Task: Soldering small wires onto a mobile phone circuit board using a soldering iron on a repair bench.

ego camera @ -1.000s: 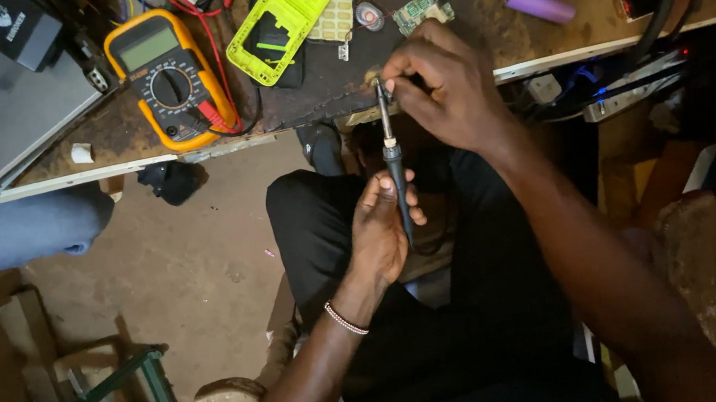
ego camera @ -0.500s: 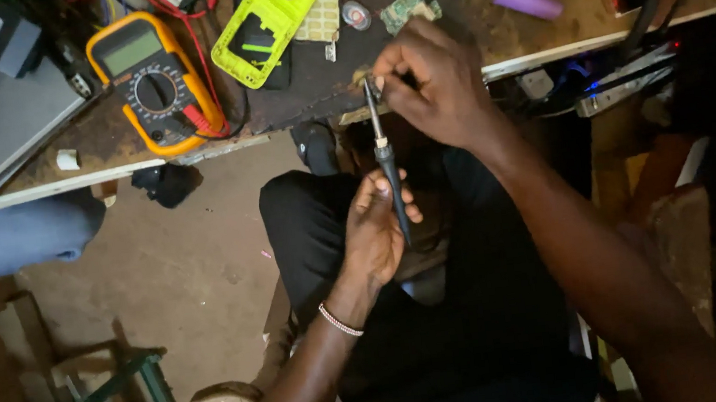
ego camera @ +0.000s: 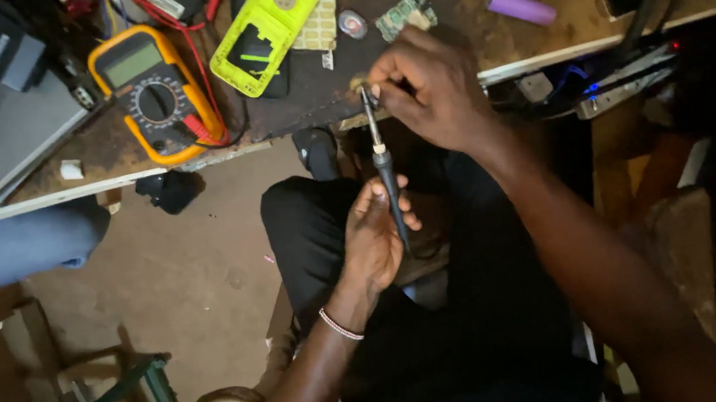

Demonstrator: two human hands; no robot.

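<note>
Iron (ego camera: 387,180): left hand (ego camera: 375,239) clamped on handle.
Tip: right hand (ego camera: 426,92) pinched at it.
Risk: likely finger burn.

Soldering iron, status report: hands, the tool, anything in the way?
Left hand grips soldering iron by its handle, tip up at bench edge. Right hand pinches something small at the tip. Multimeter and green phone shell lie apart, not obstructing.

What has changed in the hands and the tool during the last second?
Very little changed. The right hand stayed at the tip of the soldering iron by the bench edge, and the left hand kept its grip on the handle. No hand took or released anything. The multimeter and green phone case lie as before; only the view shifted slightly.
</note>
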